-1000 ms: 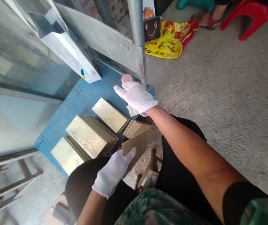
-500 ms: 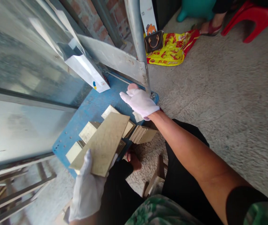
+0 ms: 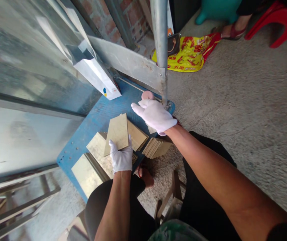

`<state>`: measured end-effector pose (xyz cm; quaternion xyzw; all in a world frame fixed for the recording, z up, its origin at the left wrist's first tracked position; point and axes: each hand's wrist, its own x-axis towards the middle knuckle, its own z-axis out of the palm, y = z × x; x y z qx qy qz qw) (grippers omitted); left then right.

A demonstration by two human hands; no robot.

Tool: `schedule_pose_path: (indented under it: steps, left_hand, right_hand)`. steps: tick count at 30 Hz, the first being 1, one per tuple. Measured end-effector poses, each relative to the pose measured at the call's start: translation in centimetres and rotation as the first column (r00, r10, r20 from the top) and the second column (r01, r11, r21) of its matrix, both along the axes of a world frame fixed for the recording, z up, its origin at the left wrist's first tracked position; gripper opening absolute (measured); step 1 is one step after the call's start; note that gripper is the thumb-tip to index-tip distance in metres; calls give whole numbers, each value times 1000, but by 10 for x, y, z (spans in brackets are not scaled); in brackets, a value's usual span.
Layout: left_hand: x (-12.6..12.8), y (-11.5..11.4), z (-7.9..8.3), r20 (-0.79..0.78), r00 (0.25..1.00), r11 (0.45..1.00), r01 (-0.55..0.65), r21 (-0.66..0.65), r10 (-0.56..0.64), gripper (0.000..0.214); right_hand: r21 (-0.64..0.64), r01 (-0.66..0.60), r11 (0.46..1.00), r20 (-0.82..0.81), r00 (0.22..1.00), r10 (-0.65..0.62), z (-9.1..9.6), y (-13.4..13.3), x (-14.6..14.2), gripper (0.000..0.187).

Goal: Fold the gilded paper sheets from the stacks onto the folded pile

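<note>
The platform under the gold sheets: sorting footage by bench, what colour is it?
Blue, seen in the head view: platform.

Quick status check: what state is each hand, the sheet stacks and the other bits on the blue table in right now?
Left hand: gloved, gripping a gold sheet.
Gold sheet: lifted, tilted above the stacks.
Right hand: gloved, flat on the table, holding nothing.
Sheet stacks: lying flat, fanned, overlapping.
Pink disc: resting beyond the right fingertips.
Blue table: loaded with stacks.
White bag: lying on the table's far end.
</note>
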<state>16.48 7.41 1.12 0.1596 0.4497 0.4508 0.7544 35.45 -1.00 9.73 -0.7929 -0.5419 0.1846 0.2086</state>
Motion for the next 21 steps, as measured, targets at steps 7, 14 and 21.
schedule_pose_path:
  steps: [7,14,21]
  left_hand:
    - [11,11,-28,-10,999,999,-33,35,34,45]
    - [18,11,-44,-40,997,997,-68,34,70,45]
    - [14,-2,-58,-30,999,988,-47,-146,43,53]
  right_hand:
    - [-29,-36,999,83,996,38,-4,0,-3,45]
    - [-47,-39,998,128,991,45,-11,1,-4,45]
    - [-84,-44,995,123,991,54,-9,2,-7,45]
